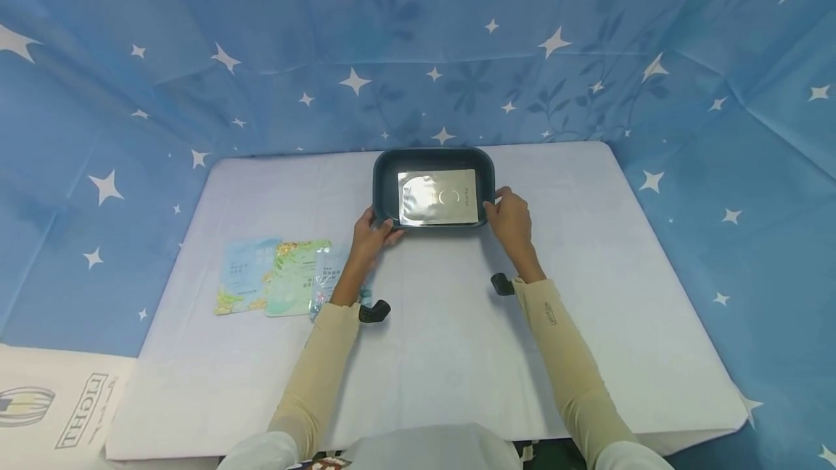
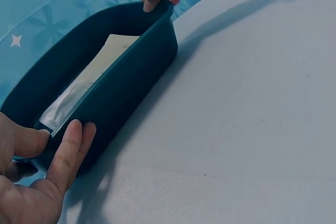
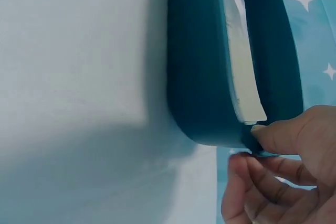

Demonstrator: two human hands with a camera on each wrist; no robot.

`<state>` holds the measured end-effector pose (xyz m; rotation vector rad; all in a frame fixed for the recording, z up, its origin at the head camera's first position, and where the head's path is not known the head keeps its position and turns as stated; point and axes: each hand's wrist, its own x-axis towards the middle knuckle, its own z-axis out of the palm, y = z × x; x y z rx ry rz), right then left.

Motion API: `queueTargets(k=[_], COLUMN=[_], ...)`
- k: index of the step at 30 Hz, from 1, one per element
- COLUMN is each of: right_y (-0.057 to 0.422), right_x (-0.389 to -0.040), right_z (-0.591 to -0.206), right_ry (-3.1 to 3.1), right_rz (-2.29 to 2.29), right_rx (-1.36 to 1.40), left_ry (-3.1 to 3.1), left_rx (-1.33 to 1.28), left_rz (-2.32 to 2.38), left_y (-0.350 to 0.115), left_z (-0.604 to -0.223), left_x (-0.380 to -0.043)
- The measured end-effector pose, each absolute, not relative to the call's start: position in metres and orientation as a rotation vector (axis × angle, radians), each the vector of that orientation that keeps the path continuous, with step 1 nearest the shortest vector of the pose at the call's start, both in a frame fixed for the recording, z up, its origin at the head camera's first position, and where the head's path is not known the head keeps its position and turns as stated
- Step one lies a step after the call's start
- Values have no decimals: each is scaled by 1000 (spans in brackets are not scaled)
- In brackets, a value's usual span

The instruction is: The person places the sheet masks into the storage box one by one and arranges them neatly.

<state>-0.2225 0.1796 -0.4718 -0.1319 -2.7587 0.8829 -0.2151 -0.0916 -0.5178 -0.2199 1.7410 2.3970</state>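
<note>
A dark teal rectangular basin is at the far middle of the white table, with a silvery flat packet lying inside it. My left hand grips the basin's near left corner, thumb over the rim and fingers along the outer wall, as the left wrist view shows. At the right end, my right hand pinches the rim between thumb and fingers. In the right wrist view, the packet reaches close to that thumb.
Left of my left forearm, a blue packet, a green packet and a pale blue packet overlap in a row; the forearm partly covers the last. A star-patterned blue curtain borders the table. A printed cream cloth lies at lower left.
</note>
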Motion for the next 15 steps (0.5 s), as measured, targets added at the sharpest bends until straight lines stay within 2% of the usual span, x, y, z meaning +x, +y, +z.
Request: queueTargets(k=[15], right_y=[176], right_x=[-227], right_z=[-481], right_ry=[-2751], right_rz=[1119], right_rx=[-191], left_ry=[1855], left_rx=[-290], left_rz=[2335], left_y=[-99], left_z=[-511], left_x=[-210])
